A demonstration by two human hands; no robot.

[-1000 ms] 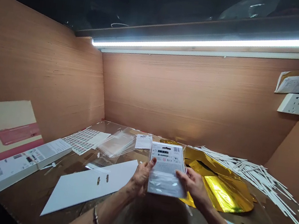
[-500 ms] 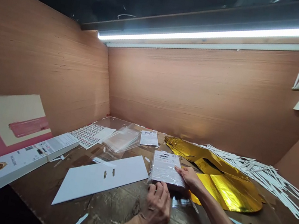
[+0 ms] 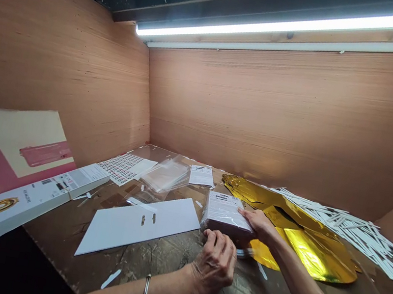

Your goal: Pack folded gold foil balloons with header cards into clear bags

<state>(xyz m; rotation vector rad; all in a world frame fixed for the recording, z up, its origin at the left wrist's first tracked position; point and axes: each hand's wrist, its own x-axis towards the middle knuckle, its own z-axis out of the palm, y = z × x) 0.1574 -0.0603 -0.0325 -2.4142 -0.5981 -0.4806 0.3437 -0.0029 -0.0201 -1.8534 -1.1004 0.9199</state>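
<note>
Holding clear packet [image 3: 225,214] on scuffed worktop [image 3: 158,267]: left hand [image 3: 213,265] curled around near edge, right hand [image 3: 260,225] gripping its side. Unreadable label print. Plywood walls [image 3: 261,112], 1 strip light [image 3: 294,23].

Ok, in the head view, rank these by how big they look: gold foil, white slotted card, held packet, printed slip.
Largest: gold foil and white slotted card, about alike, so unranked.
Next: packet.
Smallest: printed slip, though it lies farther back, which may shrink it.
</note>
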